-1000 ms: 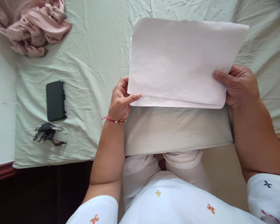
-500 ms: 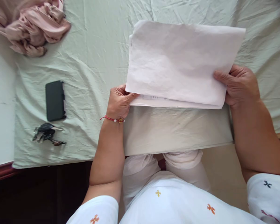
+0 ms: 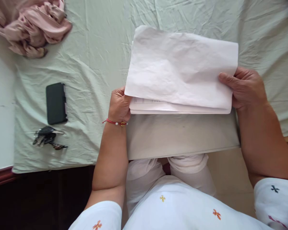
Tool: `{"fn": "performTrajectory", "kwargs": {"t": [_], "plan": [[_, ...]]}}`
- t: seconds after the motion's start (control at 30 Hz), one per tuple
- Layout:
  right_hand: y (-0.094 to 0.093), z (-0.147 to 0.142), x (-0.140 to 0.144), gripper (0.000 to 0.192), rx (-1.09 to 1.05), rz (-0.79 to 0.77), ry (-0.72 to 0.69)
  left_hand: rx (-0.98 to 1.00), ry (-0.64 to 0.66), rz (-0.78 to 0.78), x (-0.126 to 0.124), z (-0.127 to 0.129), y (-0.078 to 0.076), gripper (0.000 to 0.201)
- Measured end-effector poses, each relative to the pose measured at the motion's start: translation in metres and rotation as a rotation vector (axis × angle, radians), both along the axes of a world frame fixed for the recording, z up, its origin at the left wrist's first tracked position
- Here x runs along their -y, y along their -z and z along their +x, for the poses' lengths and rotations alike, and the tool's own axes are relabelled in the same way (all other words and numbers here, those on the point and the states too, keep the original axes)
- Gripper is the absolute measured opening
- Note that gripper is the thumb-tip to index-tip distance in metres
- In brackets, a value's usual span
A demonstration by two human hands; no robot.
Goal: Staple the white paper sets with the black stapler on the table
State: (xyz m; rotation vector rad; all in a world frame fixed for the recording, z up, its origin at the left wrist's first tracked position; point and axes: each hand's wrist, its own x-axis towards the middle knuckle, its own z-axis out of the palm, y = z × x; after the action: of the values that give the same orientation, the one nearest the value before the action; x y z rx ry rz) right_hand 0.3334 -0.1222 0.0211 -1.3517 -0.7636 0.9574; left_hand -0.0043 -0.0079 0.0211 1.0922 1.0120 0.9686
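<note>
A stack of white paper sheets (image 3: 180,68) is held between my two hands above the bed. The top sheet is blank and slightly crumpled; printed lines show on a sheet below it near the lower left. My left hand (image 3: 120,104), with a red string bracelet at the wrist, is closed on the left edge, its thumb partly hidden by the top sheet. At the right edge, my right hand (image 3: 248,87) grips the stack with its thumb on top and its fingers underneath, out of sight.
Pale green cloth (image 3: 93,70) covers the bed. To the left lie a black phone (image 3: 56,103) and a bunch of keys (image 3: 48,136). A crumpled pink cloth (image 3: 38,27) rests at the far left. The bed's front edge runs just before my knees.
The paper stack has shifted slightly left and toward me, and its far right corner has dropped closer. My left hand has moved a little left; both hands keep their hold.
</note>
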Motion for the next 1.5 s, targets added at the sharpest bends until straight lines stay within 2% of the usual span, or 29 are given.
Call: {"fn": "performTrajectory", "kwargs": {"t": [0.1, 0.47, 0.63, 0.83, 1.0, 1.23, 1.5], "plan": [[0.001, 0.001, -0.001, 0.045, -0.017, 0.008, 0.014, -0.024, 0.020, -0.017, -0.003, -0.001, -0.003, 0.059], [0.000, -0.002, 0.000, 0.043, -0.013, 0.016, -0.005, -0.060, -0.034, -0.021, 0.000, 0.003, -0.006, 0.060], [-0.001, -0.003, 0.001, 0.040, 0.009, 0.009, -0.028, 0.005, -0.082, 0.004, 0.003, 0.005, -0.008, 0.055], [-0.001, -0.003, 0.001, 0.039, -0.007, 0.011, -0.041, 0.073, -0.051, -0.041, -0.001, -0.001, -0.005, 0.043], [0.000, -0.001, 0.000, 0.043, 0.003, 0.010, -0.020, 0.097, -0.076, -0.025, -0.006, -0.003, -0.001, 0.046], [0.000, -0.001, 0.001, 0.045, -0.033, -0.010, -0.035, 0.067, -0.118, -0.015, -0.004, 0.000, -0.003, 0.045], [-0.004, -0.003, 0.002, 0.042, -0.026, -0.020, -0.053, 0.076, -0.102, 0.023, -0.006, -0.003, 0.003, 0.047]]}}
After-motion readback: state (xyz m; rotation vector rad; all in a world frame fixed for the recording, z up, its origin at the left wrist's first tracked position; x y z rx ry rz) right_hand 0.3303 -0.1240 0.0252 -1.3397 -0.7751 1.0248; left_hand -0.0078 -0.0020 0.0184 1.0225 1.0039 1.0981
